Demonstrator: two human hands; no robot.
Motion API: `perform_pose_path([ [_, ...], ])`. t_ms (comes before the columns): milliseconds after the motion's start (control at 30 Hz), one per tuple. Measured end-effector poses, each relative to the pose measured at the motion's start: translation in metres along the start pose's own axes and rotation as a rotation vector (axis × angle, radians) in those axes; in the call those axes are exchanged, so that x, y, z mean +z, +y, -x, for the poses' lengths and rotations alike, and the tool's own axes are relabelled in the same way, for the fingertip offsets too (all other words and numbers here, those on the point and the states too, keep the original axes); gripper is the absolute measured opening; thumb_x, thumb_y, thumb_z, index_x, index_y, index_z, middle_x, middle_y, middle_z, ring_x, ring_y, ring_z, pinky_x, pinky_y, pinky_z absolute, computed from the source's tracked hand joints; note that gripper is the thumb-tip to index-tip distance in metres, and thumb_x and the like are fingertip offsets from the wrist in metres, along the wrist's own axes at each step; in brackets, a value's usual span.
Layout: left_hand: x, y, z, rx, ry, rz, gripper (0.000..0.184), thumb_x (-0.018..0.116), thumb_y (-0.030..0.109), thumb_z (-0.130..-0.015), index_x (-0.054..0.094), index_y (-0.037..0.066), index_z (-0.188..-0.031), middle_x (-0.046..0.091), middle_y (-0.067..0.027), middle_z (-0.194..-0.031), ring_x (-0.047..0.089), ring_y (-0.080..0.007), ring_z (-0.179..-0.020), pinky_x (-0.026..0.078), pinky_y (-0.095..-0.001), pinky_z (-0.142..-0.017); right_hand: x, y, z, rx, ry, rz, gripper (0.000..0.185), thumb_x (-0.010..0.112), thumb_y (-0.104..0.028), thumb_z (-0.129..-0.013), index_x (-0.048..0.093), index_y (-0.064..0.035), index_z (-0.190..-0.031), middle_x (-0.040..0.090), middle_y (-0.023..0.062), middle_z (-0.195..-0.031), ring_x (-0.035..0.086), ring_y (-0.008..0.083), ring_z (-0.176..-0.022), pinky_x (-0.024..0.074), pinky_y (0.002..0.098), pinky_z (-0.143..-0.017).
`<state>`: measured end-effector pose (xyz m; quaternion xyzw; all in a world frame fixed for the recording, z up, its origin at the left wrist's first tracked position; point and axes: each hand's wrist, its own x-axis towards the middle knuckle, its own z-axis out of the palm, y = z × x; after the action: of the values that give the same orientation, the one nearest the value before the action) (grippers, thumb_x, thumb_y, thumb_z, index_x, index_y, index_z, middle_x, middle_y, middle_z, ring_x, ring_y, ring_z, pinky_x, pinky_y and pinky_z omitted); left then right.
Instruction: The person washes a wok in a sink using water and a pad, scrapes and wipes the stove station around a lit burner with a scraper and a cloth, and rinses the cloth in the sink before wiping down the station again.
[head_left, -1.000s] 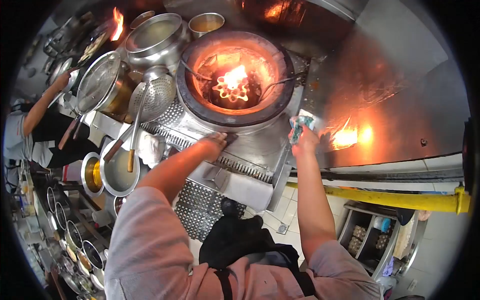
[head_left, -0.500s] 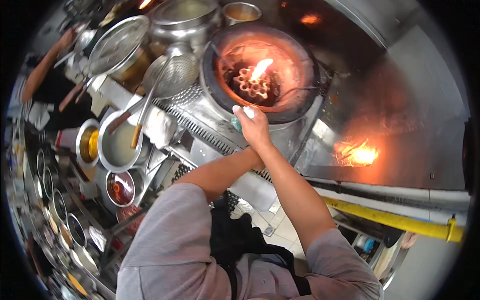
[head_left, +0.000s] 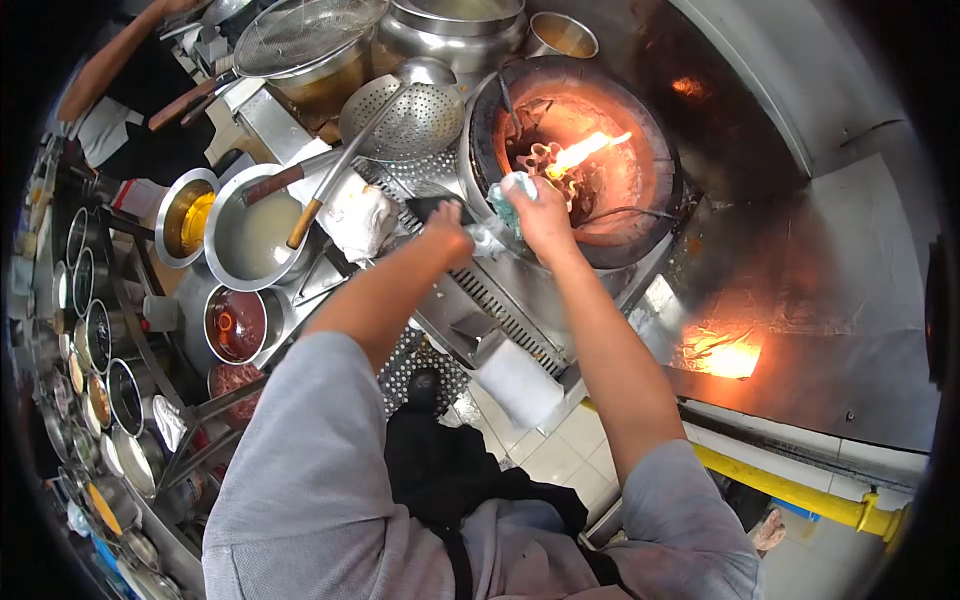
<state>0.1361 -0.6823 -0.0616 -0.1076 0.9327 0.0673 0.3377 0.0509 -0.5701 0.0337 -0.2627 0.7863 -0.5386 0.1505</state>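
My right hand (head_left: 545, 218) is closed on a green and white cloth (head_left: 506, 203) at the near left rim of the round stove (head_left: 482, 125), where a flame burns inside. To its left, my left hand (head_left: 448, 238) is closed over the steel stove top beside the slotted drain (head_left: 488, 300). A dark flat thing (head_left: 432, 208) shows at its fingers; its shape is partly hidden. A perforated ladle (head_left: 405, 120) rests beyond my left hand.
Left of my hands are a white cloth (head_left: 362, 215), a bowl of cloudy liquid (head_left: 265, 238) and a bowl of yellow liquid (head_left: 185, 218). Another person's arm (head_left: 105, 72) shows at upper left. A yellow pipe (head_left: 790, 490) runs at lower right.
My right hand has moved from the right side of the stove top to the stove's left rim, cloth still held. The wrists were crossed half a second ago and are now apart. The view has shifted.
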Motion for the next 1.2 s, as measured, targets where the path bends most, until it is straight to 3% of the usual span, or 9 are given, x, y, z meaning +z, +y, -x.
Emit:
perform_pose_path([
  [167, 0.053, 0.087, -0.003, 0.199, 0.149, 0.286, 0.06, 0.039, 0.022, -0.088, 0.03, -0.006, -0.141, 0.005, -0.0203, -0.155, 0.006, -0.0326, -0.144, 0.013, -0.0531, -0.113, -0.024, -0.018, 0.03, -0.057, -0.149, 0.115, 0.03, 0.067, -0.005, -0.077, 0.062, 0.0032, -0.105, 0.066, 0.011, -0.098, 0.061, 0.0164, -0.09, 0.0465, 0.0281, -0.084],
  [233, 0.036, 0.089, 0.001, 0.558, -0.124, 0.071, 0.062, 0.033, 0.023, -0.09, 0.022, -0.003, -0.145, 0.006, -0.0174, -0.156, 0.007, -0.0261, -0.145, 0.012, -0.054, -0.114, -0.03, -0.01, 0.034, -0.167, -0.091, 0.082, 0.029, 0.064, 0.001, -0.075, 0.065, -0.0009, -0.104, 0.066, 0.0098, -0.097, 0.062, 0.0163, -0.091, 0.0474, 0.028, -0.082],
  [400, -0.013, -0.002, 0.015, 0.103, -0.097, -0.104, 0.06, 0.059, 0.02, -0.076, 0.045, 0.004, -0.132, 0.043, -0.0132, -0.137, 0.039, -0.0275, -0.128, 0.03, -0.0434, -0.106, -0.049, -0.013, 0.058, -0.057, 0.155, 0.11, 0.024, 0.067, -0.001, -0.078, 0.065, 0.0017, -0.101, 0.067, 0.011, -0.091, 0.063, 0.0151, -0.084, 0.0499, 0.0294, -0.076],
  [467, 0.003, -0.027, -0.013, -0.178, 0.081, -0.049, 0.056, 0.053, 0.02, -0.084, 0.045, 0.006, -0.137, 0.011, -0.0173, -0.156, 0.013, -0.0311, -0.144, 0.018, -0.0426, -0.114, -0.059, -0.002, 0.06, -0.113, 0.19, 0.156, 0.024, 0.066, -0.002, -0.078, 0.064, 0.0011, -0.102, 0.067, 0.0104, -0.093, 0.063, 0.015, -0.085, 0.0492, 0.0292, -0.078],
  [667, -0.004, 0.076, 0.039, 0.25, -0.194, -0.103, 0.053, 0.045, 0.012, -0.083, 0.044, -0.003, -0.133, 0.025, -0.0213, -0.15, 0.019, -0.0331, -0.142, 0.019, -0.0452, -0.114, -0.085, 0.03, 0.079, -0.042, 0.149, 0.283, 0.033, 0.066, -0.006, -0.076, 0.059, -0.0012, -0.108, 0.064, 0.0147, -0.102, 0.062, 0.0267, -0.096, 0.0465, 0.0348, -0.087],
  [767, 0.046, 0.092, -0.014, 0.496, 0.103, 0.153, 0.053, 0.053, 0.015, -0.08, 0.05, 0.0, -0.131, 0.02, -0.0178, -0.153, 0.021, -0.0293, -0.142, 0.021, -0.0462, -0.113, -0.047, 0.033, 0.06, -0.2, -0.026, 0.26, 0.036, 0.066, -0.006, -0.075, 0.058, -0.0028, -0.11, 0.062, 0.0194, -0.104, 0.06, 0.0348, -0.099, 0.0462, 0.0394, -0.088],
  [833, 0.003, 0.082, 0.019, 0.538, -0.172, -0.061, 0.056, 0.053, 0.016, -0.081, 0.046, 0.007, -0.136, 0.026, -0.012, -0.152, 0.026, -0.0242, -0.14, 0.024, -0.0474, -0.112, -0.018, 0.021, 0.044, -0.169, -0.057, 0.345, 0.028, 0.062, -0.007, -0.078, 0.058, -0.0041, -0.105, 0.062, 0.0221, -0.099, 0.06, 0.0402, -0.094, 0.0469, 0.0442, -0.082],
  [967, -0.01, -0.011, 0.019, 0.221, 0.044, -0.186, 0.043, 0.052, 0.024, -0.086, 0.055, 0.009, -0.126, 0.046, -0.0094, -0.14, 0.051, -0.0238, -0.123, 0.039, -0.0415, -0.101, 0.011, 0.017, 0.023, -0.117, -0.088, 0.477, 0.021, 0.06, -0.014, -0.084, 0.058, -0.0024, -0.102, 0.063, 0.0237, -0.094, 0.061, 0.0407, -0.09, 0.0472, 0.0452, -0.078],
  [1200, -0.025, -0.013, 0.015, -0.052, -0.041, -0.017, 0.059, 0.042, 0.02, -0.089, 0.03, -0.005, -0.141, 0.014, -0.0275, -0.151, 0.024, -0.0387, -0.138, 0.023, -0.0412, -0.112, -0.019, 0.007, 0.041, -0.252, 0.219, 0.31, 0.023, 0.059, -0.012, -0.087, 0.058, 0.0007, -0.107, 0.065, 0.0204, -0.096, 0.065, 0.0311, -0.089, 0.0488, 0.0377, -0.08],
])
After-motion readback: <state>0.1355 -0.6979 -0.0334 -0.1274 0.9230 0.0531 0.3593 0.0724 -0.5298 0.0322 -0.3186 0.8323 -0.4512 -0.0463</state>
